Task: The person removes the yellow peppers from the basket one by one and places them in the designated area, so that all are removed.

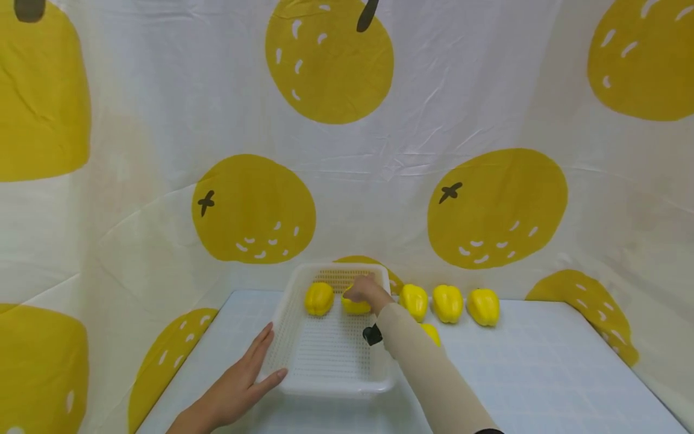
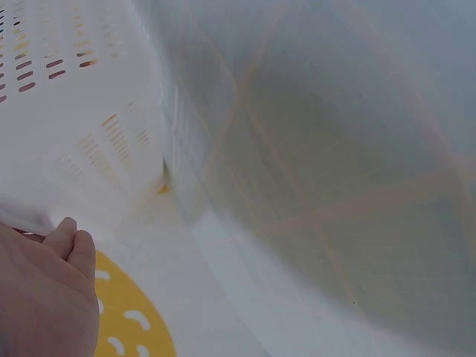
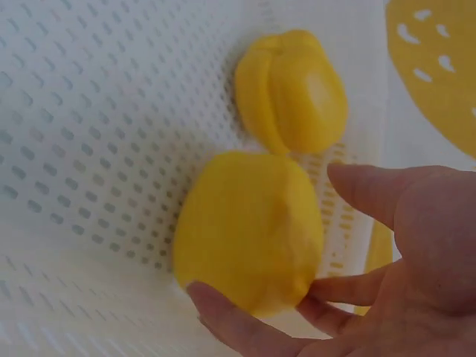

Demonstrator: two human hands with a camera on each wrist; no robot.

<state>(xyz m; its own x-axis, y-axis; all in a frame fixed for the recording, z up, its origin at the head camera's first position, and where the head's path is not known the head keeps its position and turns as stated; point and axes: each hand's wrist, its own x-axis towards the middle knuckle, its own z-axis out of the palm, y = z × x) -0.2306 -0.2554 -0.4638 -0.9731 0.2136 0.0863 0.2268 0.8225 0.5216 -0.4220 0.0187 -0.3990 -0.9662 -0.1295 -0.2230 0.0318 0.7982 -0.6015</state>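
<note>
A: Where is the yellow bell pepper (image 1: 356, 306) that the right hand (image 1: 370, 290) is at?
B: Inside the white plastic basket (image 1: 331, 386), at its far right side. A second bell pepper (image 1: 318, 299) lies in there too, to its left.

A: How do the right fingers lie?
B: Spread around the pepper. In the right wrist view one fingertip touches its near side and others reach its edge, while the thumb stands just off it. I can't tell whether they bear any of its weight.

A: And the left hand (image 1: 238, 386)?
B: It rests against the basket's near left corner, thumb spread away from the fingers. The thumb lies over the rim; the fingers run up along the outer wall.

A: Any more peppers?
B: Three in a row (image 1: 447, 304) on the pale blue tablecloth (image 1: 542, 367), right of the basket, and one more (image 1: 431, 333) nearer, partly hidden by the beige sleeve (image 1: 434, 377). A small black object (image 1: 372, 334) shows at the right wrist.

A: What hangs behind?
B: A white curtain (image 1: 368, 144) printed with large yellow fruit.
</note>
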